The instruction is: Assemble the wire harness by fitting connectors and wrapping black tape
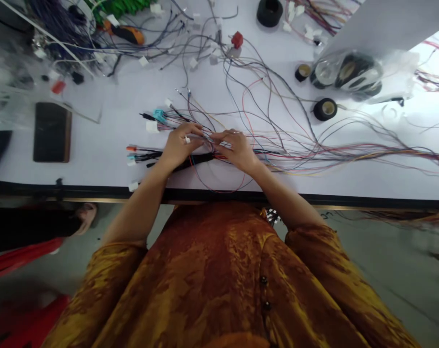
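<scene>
Left hand (183, 144) and right hand (238, 149) both pinching thin wires (328, 157), fingertips just apart; exact strands hard to make out. Wires trail to 3 o'clock. From hands: blue plug (159, 115) at 10, phone (51, 131) at 9.

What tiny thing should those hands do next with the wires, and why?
Maybe the right hand should ease the red loop up from the table's dark edge. It droops there, below where the right hand and left hand meet at the wires, so it could perhaps snag.
</scene>
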`<state>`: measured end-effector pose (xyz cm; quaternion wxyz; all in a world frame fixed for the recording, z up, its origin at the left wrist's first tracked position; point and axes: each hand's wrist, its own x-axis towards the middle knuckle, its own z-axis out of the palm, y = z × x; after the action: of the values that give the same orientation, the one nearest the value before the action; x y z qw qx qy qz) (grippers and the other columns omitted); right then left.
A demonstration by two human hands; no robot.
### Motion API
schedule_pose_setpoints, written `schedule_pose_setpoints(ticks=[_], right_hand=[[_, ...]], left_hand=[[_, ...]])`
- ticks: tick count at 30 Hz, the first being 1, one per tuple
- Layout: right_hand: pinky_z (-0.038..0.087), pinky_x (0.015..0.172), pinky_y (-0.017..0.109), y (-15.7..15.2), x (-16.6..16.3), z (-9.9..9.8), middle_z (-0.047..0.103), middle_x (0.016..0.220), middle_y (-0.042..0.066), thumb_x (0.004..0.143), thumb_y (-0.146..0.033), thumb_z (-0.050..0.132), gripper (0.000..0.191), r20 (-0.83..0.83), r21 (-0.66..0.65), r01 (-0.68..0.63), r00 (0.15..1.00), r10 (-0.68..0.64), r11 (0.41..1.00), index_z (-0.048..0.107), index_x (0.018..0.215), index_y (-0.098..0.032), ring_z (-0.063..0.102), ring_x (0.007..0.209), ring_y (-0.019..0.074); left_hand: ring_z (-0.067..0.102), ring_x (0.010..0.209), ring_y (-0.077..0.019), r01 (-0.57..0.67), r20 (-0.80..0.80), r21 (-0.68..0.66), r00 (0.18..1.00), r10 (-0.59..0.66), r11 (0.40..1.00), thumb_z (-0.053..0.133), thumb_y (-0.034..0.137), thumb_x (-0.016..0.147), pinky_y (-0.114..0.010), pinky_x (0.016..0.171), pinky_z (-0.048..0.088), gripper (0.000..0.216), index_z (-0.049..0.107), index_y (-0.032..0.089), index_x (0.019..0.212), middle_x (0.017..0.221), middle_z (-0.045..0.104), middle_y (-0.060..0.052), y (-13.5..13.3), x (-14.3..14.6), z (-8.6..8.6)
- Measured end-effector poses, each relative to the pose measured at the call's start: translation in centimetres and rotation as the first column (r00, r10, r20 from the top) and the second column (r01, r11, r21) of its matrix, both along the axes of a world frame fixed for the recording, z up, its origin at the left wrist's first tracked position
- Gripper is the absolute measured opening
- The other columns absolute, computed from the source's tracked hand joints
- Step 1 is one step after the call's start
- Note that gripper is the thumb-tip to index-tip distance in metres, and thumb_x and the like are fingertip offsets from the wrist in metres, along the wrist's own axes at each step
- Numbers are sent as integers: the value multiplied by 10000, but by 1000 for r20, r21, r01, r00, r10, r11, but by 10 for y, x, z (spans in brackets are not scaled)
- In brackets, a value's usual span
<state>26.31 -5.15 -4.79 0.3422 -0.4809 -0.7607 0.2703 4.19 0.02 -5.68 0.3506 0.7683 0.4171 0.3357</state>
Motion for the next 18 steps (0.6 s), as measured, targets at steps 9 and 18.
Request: schedule_pose_setpoints(ticks=[9, 18], right_hand=[[554, 885, 342, -14, -14, 13, 761, 992, 51, 1018, -376, 534, 270, -205, 51, 102, 975, -90, 993, 748, 963, -221, 699, 943, 178], [549, 882, 349, -51, -26, 2, 764, 1038, 60, 1017, -328, 513, 260, 57, -62, 180, 983, -177, 982, 758, 1082, -268, 706, 978, 204]], left_hand=[[633, 1099, -271, 31, -267, 90, 964, -6, 995, 624, 239, 885, -414, 991, 509, 146, 728, 225, 986, 1099, 701, -84, 18, -4, -2], [629, 1097, -282, 166, -287, 76, 948, -138, 983, 569, 177, 876, -399, 979, 489, 238, 718, 200, 1060, 1119, 695, -107, 16, 2, 6]])
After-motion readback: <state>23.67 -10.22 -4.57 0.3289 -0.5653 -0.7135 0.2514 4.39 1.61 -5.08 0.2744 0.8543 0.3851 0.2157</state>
